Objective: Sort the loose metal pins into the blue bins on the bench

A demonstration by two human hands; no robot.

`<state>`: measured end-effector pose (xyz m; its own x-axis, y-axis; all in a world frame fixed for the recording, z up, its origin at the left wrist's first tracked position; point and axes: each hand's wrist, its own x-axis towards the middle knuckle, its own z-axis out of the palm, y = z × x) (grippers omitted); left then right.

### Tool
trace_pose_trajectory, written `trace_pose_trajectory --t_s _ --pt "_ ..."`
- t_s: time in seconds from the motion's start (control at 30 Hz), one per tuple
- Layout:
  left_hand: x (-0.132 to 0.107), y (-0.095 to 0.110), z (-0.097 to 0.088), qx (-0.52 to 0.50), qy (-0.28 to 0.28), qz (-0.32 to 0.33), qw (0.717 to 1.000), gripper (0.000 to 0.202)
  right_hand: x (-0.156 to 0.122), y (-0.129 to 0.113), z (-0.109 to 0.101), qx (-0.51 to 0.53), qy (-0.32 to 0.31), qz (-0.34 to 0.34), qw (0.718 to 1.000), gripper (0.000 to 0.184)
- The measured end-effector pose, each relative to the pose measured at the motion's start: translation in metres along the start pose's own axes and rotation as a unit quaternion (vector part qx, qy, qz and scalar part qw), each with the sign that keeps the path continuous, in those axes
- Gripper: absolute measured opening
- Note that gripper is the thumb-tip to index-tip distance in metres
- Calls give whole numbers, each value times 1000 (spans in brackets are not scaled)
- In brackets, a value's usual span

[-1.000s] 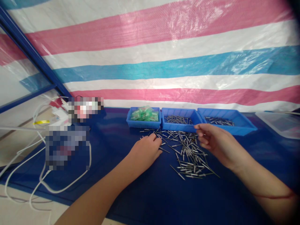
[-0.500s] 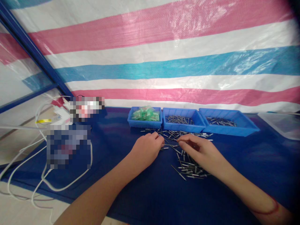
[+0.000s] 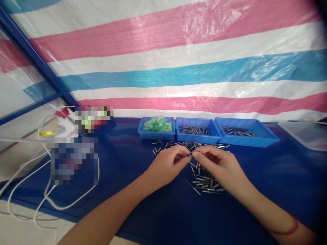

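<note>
My left hand (image 3: 170,162) is closed in a pinch, its thumb and forefinger tips meeting those of my right hand. My right hand (image 3: 219,163) also pinches, thumb against fingers. A small silvery blind rivet shows between the two sets of fingertips, mostly hidden by them. Under and in front of my right hand lies a loose pile of blind rivets (image 3: 208,183) on the dark blue tabletop (image 3: 163,214). More rivets are strewn behind both hands, along the front of the bins.
Three blue bins stand in a row at the back: the left bin (image 3: 156,135) has green-and-clear packets, the middle bin (image 3: 198,137) and right bin (image 3: 258,141) hold rivets. A clear plastic container (image 3: 304,136) sits far right. White cables (image 3: 68,204) loop at left.
My left hand has moved right, away from the scattered rivets, and its fingertips now meet those of my right hand. My right hand stays nearly in place.
</note>
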<state>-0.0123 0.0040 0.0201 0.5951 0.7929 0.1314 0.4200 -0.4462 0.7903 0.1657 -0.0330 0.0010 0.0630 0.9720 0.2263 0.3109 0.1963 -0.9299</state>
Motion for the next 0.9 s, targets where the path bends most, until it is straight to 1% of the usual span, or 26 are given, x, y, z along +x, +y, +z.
trace_pose_trajectory --t_s 0.07,0.17,0.37,0.57,0.73,0.9 --pt "-1 2 1 -28 -14 -2 1000 26 0 -2 -1 9 -9 -3 1000 16" --pt "-1 4 2 -36 -20 1 999 28 -2 -4 -1 18 -21 -6 1000 15" --pt "-1 -1 8 -93 8 -18 995 26 -4 0 2 36 10 10 999 19" --pt "-2 -3 13 -110 7 -19 994 23 -5 4 3 29 11 -8 999 15" --pt "-1 -3 11 -123 27 -29 992 21 -7 2 4 33 0 -24 999 12" --pt "0 -3 7 -137 55 -20 989 19 -7 1 1 26 -7 -41 999 10"
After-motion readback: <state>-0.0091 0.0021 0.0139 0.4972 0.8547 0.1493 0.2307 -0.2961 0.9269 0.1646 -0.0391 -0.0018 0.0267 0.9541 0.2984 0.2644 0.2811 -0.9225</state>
